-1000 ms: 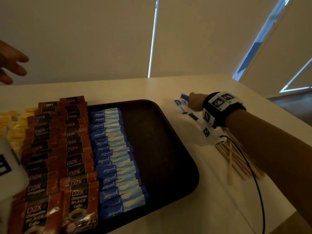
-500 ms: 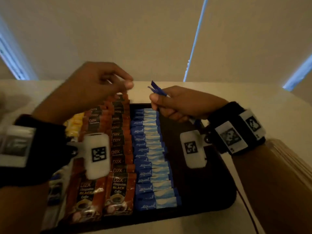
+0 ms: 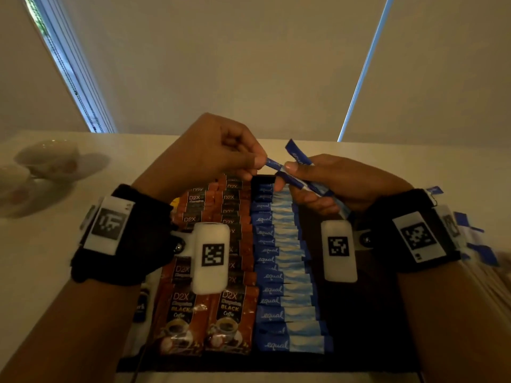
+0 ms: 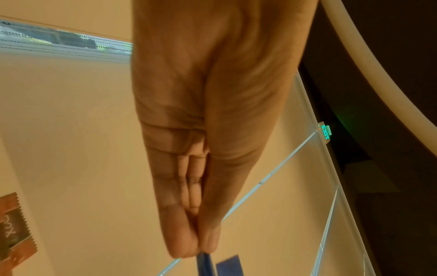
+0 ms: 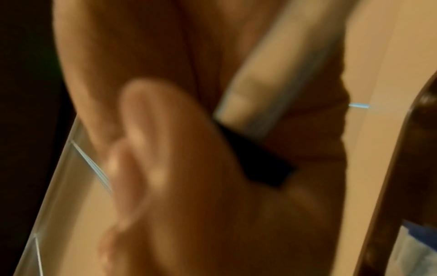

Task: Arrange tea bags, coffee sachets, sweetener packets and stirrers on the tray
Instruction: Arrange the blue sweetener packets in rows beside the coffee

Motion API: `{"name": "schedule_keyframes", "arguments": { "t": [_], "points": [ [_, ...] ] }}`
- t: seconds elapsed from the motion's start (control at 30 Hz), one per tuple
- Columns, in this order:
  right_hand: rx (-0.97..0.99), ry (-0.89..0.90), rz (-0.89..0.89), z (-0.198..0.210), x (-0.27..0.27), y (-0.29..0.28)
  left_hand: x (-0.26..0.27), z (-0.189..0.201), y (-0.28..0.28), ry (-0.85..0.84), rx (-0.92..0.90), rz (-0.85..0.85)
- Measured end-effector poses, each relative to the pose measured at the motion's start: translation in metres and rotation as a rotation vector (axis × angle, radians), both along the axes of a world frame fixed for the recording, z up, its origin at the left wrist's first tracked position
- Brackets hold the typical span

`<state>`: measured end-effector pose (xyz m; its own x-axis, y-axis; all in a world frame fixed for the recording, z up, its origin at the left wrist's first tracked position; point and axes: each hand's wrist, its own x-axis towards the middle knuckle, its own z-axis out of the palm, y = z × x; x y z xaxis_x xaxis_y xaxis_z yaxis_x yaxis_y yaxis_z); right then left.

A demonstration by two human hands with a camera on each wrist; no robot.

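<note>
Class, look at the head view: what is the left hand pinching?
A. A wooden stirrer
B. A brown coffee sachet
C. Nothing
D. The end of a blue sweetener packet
D: the left hand pinches one end of a blue sweetener packet above the tray, while the right hand holds several more.

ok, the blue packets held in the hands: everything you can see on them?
A small bunch of slim blue sweetener packets, paper-like, with white lettering and paler far ends, matching the equal row on the tray. The right hand grips the bunch, tilted, above the tray's far end; one packet end sticks up past its thumb. The left hand pinches the tip of one packet between thumb and fingertips. The count is unclear; the right wrist view is blurred.
</note>
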<state>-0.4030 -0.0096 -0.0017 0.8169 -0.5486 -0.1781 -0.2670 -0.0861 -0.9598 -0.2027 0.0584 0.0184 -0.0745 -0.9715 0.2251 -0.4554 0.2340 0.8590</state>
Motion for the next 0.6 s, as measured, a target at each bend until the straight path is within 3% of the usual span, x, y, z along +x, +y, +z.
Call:
{"name": "schedule_keyframes", "arguments": {
  "t": [0.27, 0.6],
  "points": [
    [-0.191, 0.135, -0.003, 0.007, -0.003, 0.002, -0.006, -0.003, -0.002, -0.043, 0.027, -0.015],
    [-0.433, 0.310, -0.030, 0.021, -0.011, 0.006, -0.008, -0.004, -0.002, -0.239, -0.009, -0.067]
  ]
}}
